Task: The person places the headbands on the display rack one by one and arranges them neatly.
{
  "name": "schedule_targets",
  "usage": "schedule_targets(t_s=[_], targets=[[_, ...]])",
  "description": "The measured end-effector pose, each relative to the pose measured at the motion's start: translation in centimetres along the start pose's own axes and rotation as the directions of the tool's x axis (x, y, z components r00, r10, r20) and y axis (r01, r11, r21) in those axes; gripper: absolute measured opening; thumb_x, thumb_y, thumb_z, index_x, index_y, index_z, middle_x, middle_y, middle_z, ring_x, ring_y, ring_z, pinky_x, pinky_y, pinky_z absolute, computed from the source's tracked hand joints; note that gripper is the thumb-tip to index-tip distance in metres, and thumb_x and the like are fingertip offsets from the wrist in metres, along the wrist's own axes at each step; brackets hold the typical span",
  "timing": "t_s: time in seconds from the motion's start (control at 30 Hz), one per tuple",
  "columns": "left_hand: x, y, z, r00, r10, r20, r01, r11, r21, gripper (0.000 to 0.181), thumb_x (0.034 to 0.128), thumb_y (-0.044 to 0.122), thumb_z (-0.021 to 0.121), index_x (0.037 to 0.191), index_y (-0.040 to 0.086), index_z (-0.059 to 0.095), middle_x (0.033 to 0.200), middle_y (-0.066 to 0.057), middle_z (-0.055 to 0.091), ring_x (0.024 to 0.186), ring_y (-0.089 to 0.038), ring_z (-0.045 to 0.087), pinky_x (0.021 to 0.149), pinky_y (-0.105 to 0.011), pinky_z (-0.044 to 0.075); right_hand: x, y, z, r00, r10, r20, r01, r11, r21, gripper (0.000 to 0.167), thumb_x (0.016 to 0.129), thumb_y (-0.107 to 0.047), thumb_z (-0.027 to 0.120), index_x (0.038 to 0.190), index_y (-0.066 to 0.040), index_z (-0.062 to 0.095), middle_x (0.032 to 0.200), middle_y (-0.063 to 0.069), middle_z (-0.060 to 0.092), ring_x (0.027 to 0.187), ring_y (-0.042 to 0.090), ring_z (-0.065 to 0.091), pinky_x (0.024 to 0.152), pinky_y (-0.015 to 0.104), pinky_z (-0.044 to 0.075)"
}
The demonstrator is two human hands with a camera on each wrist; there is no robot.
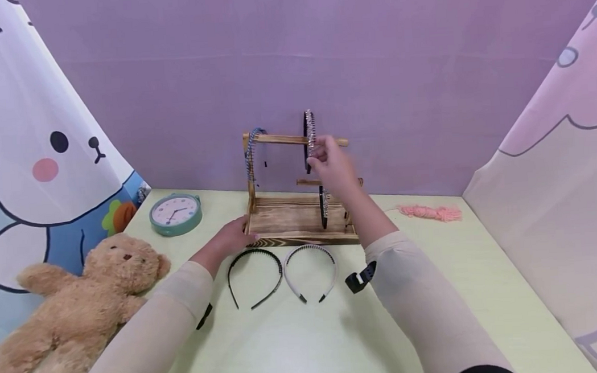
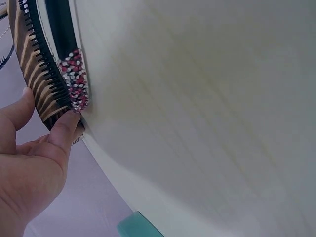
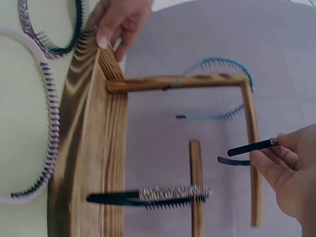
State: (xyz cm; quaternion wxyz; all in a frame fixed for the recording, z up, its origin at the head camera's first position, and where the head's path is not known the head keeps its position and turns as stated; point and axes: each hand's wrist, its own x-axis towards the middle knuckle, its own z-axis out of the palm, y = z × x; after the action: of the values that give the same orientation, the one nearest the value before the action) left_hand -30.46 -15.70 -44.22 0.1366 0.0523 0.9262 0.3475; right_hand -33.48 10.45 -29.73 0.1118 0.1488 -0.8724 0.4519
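My right hand point(image 1: 334, 167) pinches a sparkly black headband point(image 1: 310, 131) at the upper bar point(image 1: 280, 139) of the wooden rack; in the right wrist view its two dark ends straddle that bar beside my fingers. My left hand point(image 1: 230, 238) grips the left front corner of the rack's tray point(image 1: 290, 217), thumb at the front edge. A blue headband point(image 1: 249, 155) hangs on the bar's left end. Another sparkly headband point(image 3: 173, 193) hangs on the short lower bar point(image 3: 196, 163). A black headband point(image 1: 253, 252) and a white headband point(image 1: 309, 247) lie on the table before the rack.
A teal clock point(image 1: 176, 214) stands left of the rack, and a teddy bear point(image 1: 80, 308) lies at the table's left side. To the right is a bundle of pink yarn point(image 1: 430, 212). A purple backdrop point(image 1: 169, 91) rises behind the table point(image 1: 267, 354).
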Motion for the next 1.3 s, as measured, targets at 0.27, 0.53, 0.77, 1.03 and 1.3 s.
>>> schedule_targets(t_s=[0.27, 0.53, 0.77, 1.03, 1.3], targets=[[0.1, -0.2, 0.1, 1.0, -0.009, 0.006, 0.009, 1.0, 0.014, 0.078, 0.1004, 0.032, 0.056, 0.157, 0.002, 0.011, 0.16, -0.024, 0.02, 0.147, -0.043, 0.019, 0.12, -0.055, 0.019, 0.3, -0.9, 3.4, 0.998, -0.018, 0.063, 0.02, 0.999, -0.035, 0.039, 0.098, -0.021, 0.062, 0.134, -0.016, 0.047, 0.107, -0.002, 0.064, 0.098, 0.014, 0.062, 0.082, 0.033, 0.055], [-0.1, -0.1, 0.0, 1.0, -0.011, -0.001, 0.011, 1.0, 0.001, 0.077, 0.1006, 0.03, 0.056, 0.157, 0.002, 0.011, 0.16, -0.024, 0.02, 0.147, -0.042, 0.019, 0.12, -0.055, 0.019, 0.6, -0.8, 5.7, 0.993, -0.01, 0.119, 0.015, 0.999, -0.036, 0.037, 0.098, -0.023, 0.062, 0.131, -0.016, 0.048, 0.106, -0.001, 0.063, 0.098, 0.014, 0.061, 0.084, 0.032, 0.053], [0.1, -0.1, 0.1, 1.0, -0.013, 0.0, 0.013, 1.0, -0.008, 0.077, 0.1006, 0.03, 0.056, 0.158, 0.003, 0.011, 0.16, -0.023, 0.023, 0.147, -0.042, 0.021, 0.12, -0.055, 0.02, 0.7, -0.3, 6.6, 0.989, 0.019, 0.144, -0.015, 0.999, -0.028, 0.037, 0.097, -0.024, 0.064, 0.13, -0.016, 0.048, 0.108, -0.002, 0.064, 0.099, 0.014, 0.062, 0.085, 0.031, 0.053], [0.3, -0.2, 0.2, 1.0, -0.011, -0.002, 0.011, 1.0, -0.011, 0.077, 0.1003, 0.029, 0.056, 0.157, 0.003, 0.012, 0.159, -0.024, 0.025, 0.146, -0.042, 0.022, 0.119, -0.055, 0.021, 0.6, 0.2, 6.6, 0.986, 0.034, 0.16, -0.029, 0.999, -0.035, 0.043, 0.097, -0.028, 0.064, 0.134, -0.017, 0.047, 0.112, -0.003, 0.063, 0.104, 0.014, 0.061, 0.087, 0.032, 0.053], [0.4, -0.3, 0.2, 1.0, -0.011, -0.002, 0.011, 1.0, 0.017, 0.078, 0.1003, 0.032, 0.056, 0.157, 0.003, 0.011, 0.16, -0.023, 0.022, 0.147, -0.042, 0.02, 0.12, -0.055, 0.02, 0.5, 0.4, 6.5, 0.984, 0.036, 0.174, -0.035, 0.999, -0.014, 0.045, 0.097, -0.027, 0.064, 0.136, -0.014, 0.048, 0.116, 0.0, 0.064, 0.107, 0.015, 0.062, 0.089, 0.031, 0.053]])
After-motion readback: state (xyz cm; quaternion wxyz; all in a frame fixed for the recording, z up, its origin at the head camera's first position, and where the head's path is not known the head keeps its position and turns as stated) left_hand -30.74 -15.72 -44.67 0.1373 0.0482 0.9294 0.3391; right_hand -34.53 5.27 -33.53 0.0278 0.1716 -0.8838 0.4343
